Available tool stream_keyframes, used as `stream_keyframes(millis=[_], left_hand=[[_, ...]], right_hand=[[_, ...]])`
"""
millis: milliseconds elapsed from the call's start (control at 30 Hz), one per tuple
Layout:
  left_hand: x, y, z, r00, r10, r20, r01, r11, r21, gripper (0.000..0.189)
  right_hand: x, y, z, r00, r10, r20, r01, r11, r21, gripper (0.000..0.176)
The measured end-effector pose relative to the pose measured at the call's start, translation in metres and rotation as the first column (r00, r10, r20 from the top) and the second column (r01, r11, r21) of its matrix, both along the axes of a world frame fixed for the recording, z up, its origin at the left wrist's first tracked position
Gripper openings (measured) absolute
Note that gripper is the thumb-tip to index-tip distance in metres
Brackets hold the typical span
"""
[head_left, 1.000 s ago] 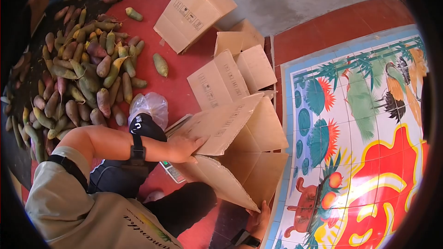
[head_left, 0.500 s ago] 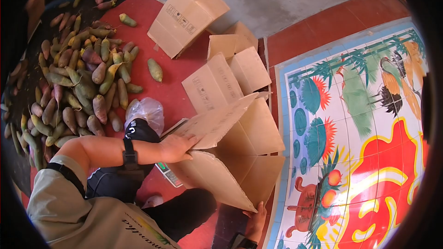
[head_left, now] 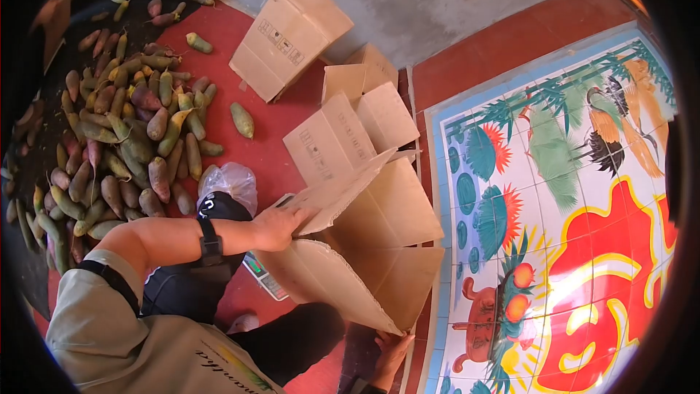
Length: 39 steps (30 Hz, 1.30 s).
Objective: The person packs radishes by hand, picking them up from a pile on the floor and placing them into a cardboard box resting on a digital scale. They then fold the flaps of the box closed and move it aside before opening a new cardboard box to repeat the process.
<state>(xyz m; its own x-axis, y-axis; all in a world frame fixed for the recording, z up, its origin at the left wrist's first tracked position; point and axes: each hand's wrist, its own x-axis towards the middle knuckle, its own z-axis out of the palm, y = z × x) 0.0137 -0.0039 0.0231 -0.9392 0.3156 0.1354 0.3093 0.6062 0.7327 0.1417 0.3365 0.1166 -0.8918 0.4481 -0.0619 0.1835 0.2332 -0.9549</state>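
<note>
A brown cardboard box (head_left: 379, 248) lies open on the red floor in front of me, its flaps spread. My left hand (head_left: 278, 226) grips the box's upper flap (head_left: 343, 193), thumb on top. My right hand (head_left: 389, 354) reaches up from the bottom edge of the view and holds the lower flap (head_left: 328, 281) at its corner. A black band sits on my left wrist (head_left: 210, 242). A scale with a green display (head_left: 262, 276) peeks out from under the box.
A large pile of green and purple fruits (head_left: 117, 131) covers the floor at left. A clear plastic bag (head_left: 230, 179) lies beside it. More cardboard boxes (head_left: 292, 33) stand behind. A painted tile mural (head_left: 569, 211) fills the floor at right.
The upper flap has swung further up under my left hand. My right hand has slid lower along the near flap. The view shifted slightly to the right.
</note>
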Motion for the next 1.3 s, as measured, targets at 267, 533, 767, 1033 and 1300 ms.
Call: stream_keyframes(millis=[267, 533, 767, 1033, 1300], left_hand=[[-0.005, 0.008, -0.015, 0.985, 0.143, -0.092, -0.135, 0.987, 0.092, 0.073], [-0.003, 0.012, -0.005, 0.983, 0.169, -0.077, -0.159, 0.98, 0.12, 0.06], [-0.011, 0.005, 0.006, 0.974, 0.197, -0.109, -0.195, 0.98, 0.033, 0.052], [-0.065, -0.02, 0.005, 0.972, 0.187, -0.143, -0.192, 0.981, -0.023, 0.046], [-0.168, -0.019, 0.0, 0.959, 0.151, -0.241, -0.173, 0.982, -0.072, 0.044]], right_hand=[[0.026, 0.063, -0.068, 0.994, 0.11, 0.002, -0.1, 0.905, 0.413, 0.067], [0.026, 0.06, -0.12, 0.99, 0.141, -0.005, -0.117, 0.838, 0.534, 0.039], [0.019, 0.059, -0.136, 0.986, 0.133, -0.105, -0.04, 0.787, 0.616, 0.027], [0.01, 0.076, -0.168, 0.98, 0.125, -0.155, 0.0, 0.78, 0.625, 0.024], [0.007, 0.068, -0.156, 0.996, 0.078, -0.039, -0.041, 0.812, 0.582, 0.025]])
